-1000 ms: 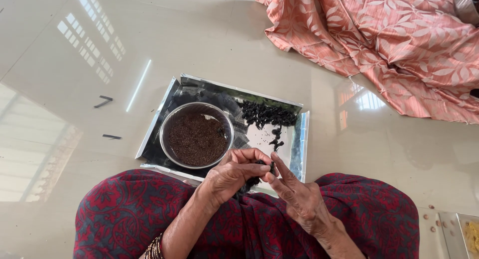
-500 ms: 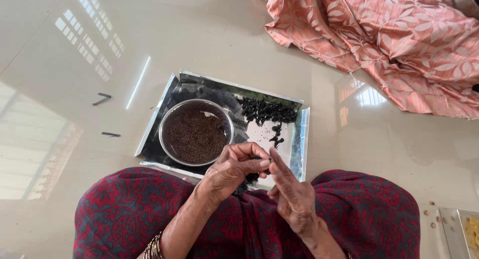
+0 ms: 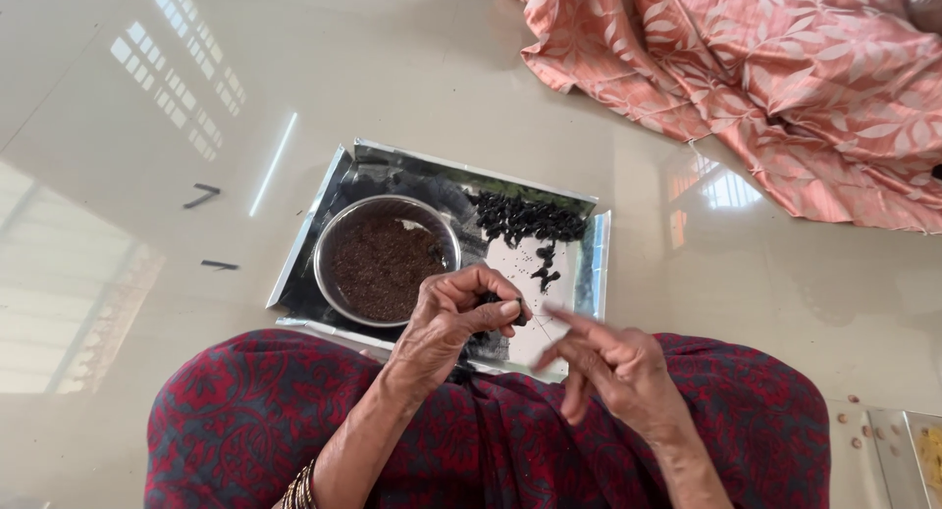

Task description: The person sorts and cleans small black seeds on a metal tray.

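Observation:
A shiny steel tray (image 3: 324, 236) lies on the floor in front of my knees. In it stands a round steel bowl (image 3: 329, 236) filled with fine dark brown seeds (image 3: 378, 264). A heap of black pods (image 3: 520, 218) lies at the tray's far right. My left hand (image 3: 456, 313) hovers over the tray's near edge with its fingertips pinched on a small black pod (image 3: 488, 297). My right hand (image 3: 613, 367), blurred, is just to the right of it, fingers spread, holding nothing visible.
A peach leaf-patterned cloth (image 3: 785, 87) is bunched on the glossy floor at the upper right. Two short dark sticks (image 3: 201, 195) lie left of the tray. Small brown bits (image 3: 856, 426) and another tray's corner (image 3: 908, 455) sit at the lower right.
My right hand has drawn away to the right from my left hand and its fingers have spread. My left hand stays pinched over the tray's near edge.

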